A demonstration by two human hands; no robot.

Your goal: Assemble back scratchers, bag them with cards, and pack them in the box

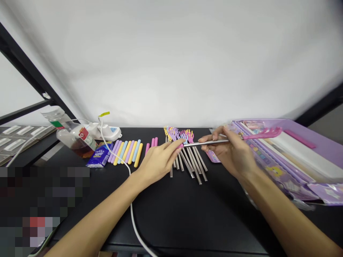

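Note:
A pink back scratcher (268,133) with a metal rod lies crosswise between my two hands. My right hand (227,150) is closed around the rod, its pink claw head pointing right. My left hand (160,157) pinches a pink handle at the rod's left end; most of that handle is hidden by the fingers. Below and behind the hands lie several back scratchers (195,160) without handles, their coloured claws towards the wall and bare metal rods towards me. Left of my left hand, several pink handles (153,142) lie beside a row of purple, yellow and blue handles (128,151).
At the right stands an open purple box (297,132) with packaging inside. A clear plastic bottle (72,134) with dark liquid, a blue tissue pack (100,154) and a white power strip (112,133) are at the left. A white cable (131,203) crosses the black table (187,221).

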